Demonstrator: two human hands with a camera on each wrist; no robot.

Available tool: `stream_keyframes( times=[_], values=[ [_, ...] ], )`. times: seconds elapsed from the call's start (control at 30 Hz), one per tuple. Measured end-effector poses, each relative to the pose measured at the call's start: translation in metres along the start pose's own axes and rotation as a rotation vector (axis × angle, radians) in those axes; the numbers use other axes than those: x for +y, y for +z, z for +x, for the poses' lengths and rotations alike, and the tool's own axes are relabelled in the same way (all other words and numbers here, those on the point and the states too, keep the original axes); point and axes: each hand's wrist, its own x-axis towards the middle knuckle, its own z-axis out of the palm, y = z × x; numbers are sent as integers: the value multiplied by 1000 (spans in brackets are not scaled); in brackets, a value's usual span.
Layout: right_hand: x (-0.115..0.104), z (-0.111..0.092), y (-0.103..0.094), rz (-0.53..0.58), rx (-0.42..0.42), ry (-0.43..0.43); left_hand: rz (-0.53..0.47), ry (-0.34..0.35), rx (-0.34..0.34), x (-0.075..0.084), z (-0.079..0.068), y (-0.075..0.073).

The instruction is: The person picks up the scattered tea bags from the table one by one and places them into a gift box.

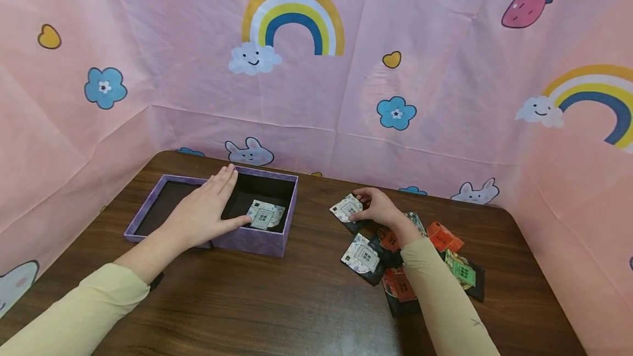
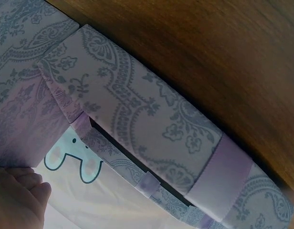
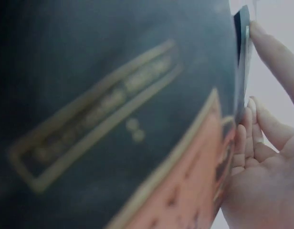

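My left hand (image 1: 205, 202) rests with straight fingers on the left side of an open purple box (image 1: 249, 242), its thumb reaching over the front rim. Inside the box lies a flat square packet with a white floral label (image 1: 266, 214). In the left wrist view some fingertips (image 2: 30, 186) touch the patterned box wall (image 2: 15, 129). To the right, my right hand (image 1: 381, 207) pinches another white-labelled packet (image 1: 345, 207) between thumb and fingers. In the right wrist view, fingers (image 3: 276, 62) meet a thin edge, while a blurred dark packet (image 3: 89, 71) fills the foreground.
Left of the box lies its purple-rimmed lid (image 1: 143, 207), partly behind my left arm. Under and around my right forearm are several packets: a white one (image 1: 363, 256), red ones (image 1: 444, 237) and a green one (image 1: 462, 269). A printed pink cloth (image 1: 321, 98) hangs behind the brown table (image 1: 257, 306).
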Motion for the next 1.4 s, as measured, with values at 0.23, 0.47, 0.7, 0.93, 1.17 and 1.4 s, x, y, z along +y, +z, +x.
stream_keyframes(
  times=[0.23,0.47,0.7,0.93,1.17,1.4],
  values=[
    [-3,1,0,-44,-12,14,-9,1,8,0,-2,-1],
    [-4,1,1,10,15,32,-16,4,21,-1,-1,5],
    [-3,1,0,100,111,81,-11,4,13,-1,-1,6],
    [-10,3,-4,204,218,89,-4,7,10,0,-2,2],
    [-27,2,-8,205,287,35,1,7,12,0,-1,2],
    [-41,3,-10,277,352,29,-5,7,12,-2,0,2]
  ],
)
